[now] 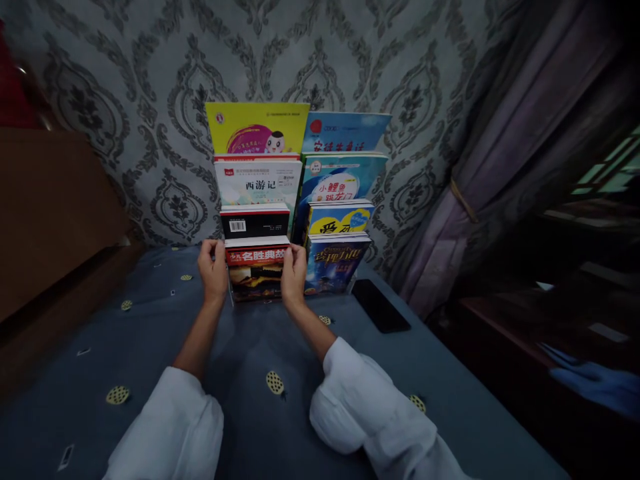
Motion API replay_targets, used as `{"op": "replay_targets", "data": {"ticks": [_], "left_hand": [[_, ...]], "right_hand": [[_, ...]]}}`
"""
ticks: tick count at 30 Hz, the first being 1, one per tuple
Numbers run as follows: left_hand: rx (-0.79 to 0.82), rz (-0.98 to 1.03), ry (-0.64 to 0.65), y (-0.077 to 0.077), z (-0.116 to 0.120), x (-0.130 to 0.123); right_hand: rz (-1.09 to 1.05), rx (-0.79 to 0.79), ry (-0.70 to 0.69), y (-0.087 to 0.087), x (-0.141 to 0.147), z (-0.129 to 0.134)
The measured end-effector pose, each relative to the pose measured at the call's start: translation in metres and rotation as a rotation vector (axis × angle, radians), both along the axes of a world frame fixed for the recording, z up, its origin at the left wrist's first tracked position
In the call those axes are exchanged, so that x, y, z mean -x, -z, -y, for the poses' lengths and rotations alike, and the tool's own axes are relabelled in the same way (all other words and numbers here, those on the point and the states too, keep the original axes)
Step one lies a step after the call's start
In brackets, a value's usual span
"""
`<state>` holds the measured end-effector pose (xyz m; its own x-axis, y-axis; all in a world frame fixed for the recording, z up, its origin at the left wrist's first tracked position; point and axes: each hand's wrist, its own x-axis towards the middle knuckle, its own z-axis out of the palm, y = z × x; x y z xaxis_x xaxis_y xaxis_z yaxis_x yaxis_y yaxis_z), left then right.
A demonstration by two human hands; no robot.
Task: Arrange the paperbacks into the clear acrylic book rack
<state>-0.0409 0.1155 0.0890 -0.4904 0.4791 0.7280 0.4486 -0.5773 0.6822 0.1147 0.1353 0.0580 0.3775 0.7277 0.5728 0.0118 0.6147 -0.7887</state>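
Note:
Two columns of upright books stand in tiers against the wall. My left hand (pixel 213 270) pinches the left edge of the front-left book (pixel 257 275), which has a red band and a dark picture. On that book's right edge are the curled fingers of my right hand (pixel 294 272). Behind it rise a black-backed book (pixel 256 225), a white book (pixel 260 181) and a yellow-green book (pixel 257 127). The right column holds a dark blue book (pixel 334 263) in front, then a yellow and blue one (pixel 340 220), a teal one (pixel 345 177) and a light blue one (pixel 347 130).
A black phone (pixel 381 307) lies right of the books on the blue pineapple-print cloth (pixel 250 413). Brown furniture (pixel 55 213) stands at the left. A tied curtain (pixel 450 213) hangs at the right, near a dark surface with a blue item (pixel 595 383).

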Motion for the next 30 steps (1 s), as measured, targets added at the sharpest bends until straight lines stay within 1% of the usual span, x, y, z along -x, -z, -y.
{"op": "replay_targets", "data": {"ticks": [6, 14, 20, 24, 27, 30], "left_hand": [[-0.012, -0.029, -0.014, 0.002, 0.000, 0.001], [0.011, -0.137, -0.114, 0.004, 0.001, 0.000], [0.010, -0.214, -0.160, 0.004, -0.001, 0.002], [0.013, -0.242, -0.161, 0.002, 0.001, 0.002], [0.026, -0.255, -0.171, -0.001, 0.005, 0.003], [0.013, -0.271, -0.185, -0.005, 0.008, 0.004]], "right_hand": [[0.008, 0.003, -0.026, -0.002, -0.002, -0.001], [0.005, 0.005, -0.079, -0.011, -0.011, -0.003], [-0.001, 0.013, -0.120, -0.009, -0.013, -0.009], [-0.011, 0.017, -0.133, -0.010, -0.013, -0.009], [-0.011, -0.009, -0.146, -0.015, -0.016, -0.005], [-0.003, -0.047, -0.135, -0.025, -0.019, 0.000]]}}
